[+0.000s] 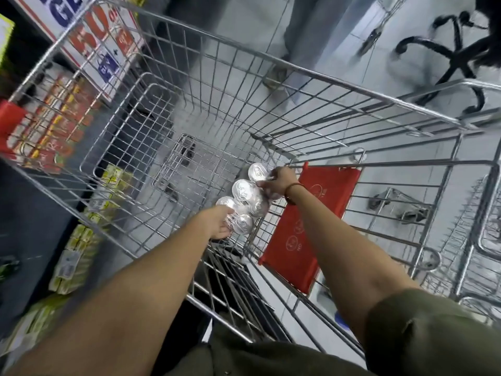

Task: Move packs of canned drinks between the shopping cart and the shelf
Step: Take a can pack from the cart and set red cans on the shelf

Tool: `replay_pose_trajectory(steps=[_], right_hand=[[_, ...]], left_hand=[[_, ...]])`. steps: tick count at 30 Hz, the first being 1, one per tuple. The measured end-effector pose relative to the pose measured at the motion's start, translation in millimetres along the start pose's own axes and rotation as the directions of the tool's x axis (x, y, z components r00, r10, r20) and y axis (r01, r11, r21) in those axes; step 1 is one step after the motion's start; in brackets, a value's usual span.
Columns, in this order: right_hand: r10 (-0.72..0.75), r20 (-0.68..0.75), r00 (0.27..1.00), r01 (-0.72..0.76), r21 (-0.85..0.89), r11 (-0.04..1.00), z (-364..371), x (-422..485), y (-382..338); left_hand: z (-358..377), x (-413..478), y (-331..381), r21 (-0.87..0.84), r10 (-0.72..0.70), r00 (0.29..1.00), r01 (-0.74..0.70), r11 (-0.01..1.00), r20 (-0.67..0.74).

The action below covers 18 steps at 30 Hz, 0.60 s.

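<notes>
A pack of silver-topped cans [245, 195] sits low inside the wire shopping cart [189, 109], near its back right corner. My left hand [218, 222] grips the near end of the pack. Over the far end, my right hand [279, 181] is closed on the pack, a red band on its wrist. Both arms reach down into the basket. The shelf [54, 123] on the left holds red and orange drink packs, seen through the cart's wire side.
A red child-seat flap [306, 229] hangs on the cart's rear. Yellow-green cartons [78, 248] fill the lower left shelf. A sale sign [103, 42] leans beyond the cart. A person's legs [306, 44] and a black chair base [455, 61] stand on the tiled floor ahead.
</notes>
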State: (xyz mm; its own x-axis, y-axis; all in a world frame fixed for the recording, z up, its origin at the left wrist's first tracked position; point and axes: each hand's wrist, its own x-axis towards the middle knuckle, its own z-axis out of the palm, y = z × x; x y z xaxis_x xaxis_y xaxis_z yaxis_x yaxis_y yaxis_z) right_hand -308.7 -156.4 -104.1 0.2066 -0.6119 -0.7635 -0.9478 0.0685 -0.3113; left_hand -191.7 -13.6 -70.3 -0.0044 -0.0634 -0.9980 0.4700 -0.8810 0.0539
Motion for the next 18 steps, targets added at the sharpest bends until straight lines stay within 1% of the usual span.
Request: replay_pose_trajectory(steps=[1,2,3,6,8,10,12,15,17,18], right_hand=[[0.000,0.008,1.000,-0.001,0.006,1.000,-1,1,-1],[0.008,0.012,1.000,-0.009,0.029,1.000,-1,2,-1],[0.021,0.013,1.000,-0.022,0.063,0.998,-1,1,-1],[0.061,-0.005,0.998,-0.059,0.170,0.984,0,-9,-6],[0.076,-0.051,0.996,-0.063,0.229,0.971,-1,-19,-14],[0.082,-0.075,0.994,-0.056,0.298,0.953,-4,-32,-25],[0.038,-0.099,0.994,-0.001,0.352,0.936,-10,-46,-41],[-0.060,-0.174,0.983,0.128,0.407,0.904,-23,-73,-79],[-0.123,-0.203,0.971,0.201,0.432,0.879,-34,-96,-111],[-0.168,-0.215,0.962,0.249,0.444,0.860,-40,-108,-129]], left_hand=[[-4,4,0,-0.055,-0.016,1.000,0.016,0.998,0.000],[-6,7,0,-0.070,-0.017,1.000,0.016,0.997,-0.007],[-8,9,0,-0.055,-0.005,1.000,0.004,0.998,-0.014],[-13,7,2,0.061,0.068,0.996,-0.064,0.996,-0.057],[-28,-2,9,0.118,0.125,0.989,-0.115,0.986,-0.077],[-50,-20,22,0.139,0.196,0.976,-0.182,0.973,-0.098],[-74,-44,34,0.131,0.271,0.956,-0.256,0.958,-0.109],[-102,-92,48,0.121,0.363,0.923,-0.349,0.929,-0.126],[-120,-125,52,0.160,0.450,0.869,-0.424,0.891,-0.207],[-129,-143,53,0.149,0.489,0.838,-0.466,0.872,-0.242]])
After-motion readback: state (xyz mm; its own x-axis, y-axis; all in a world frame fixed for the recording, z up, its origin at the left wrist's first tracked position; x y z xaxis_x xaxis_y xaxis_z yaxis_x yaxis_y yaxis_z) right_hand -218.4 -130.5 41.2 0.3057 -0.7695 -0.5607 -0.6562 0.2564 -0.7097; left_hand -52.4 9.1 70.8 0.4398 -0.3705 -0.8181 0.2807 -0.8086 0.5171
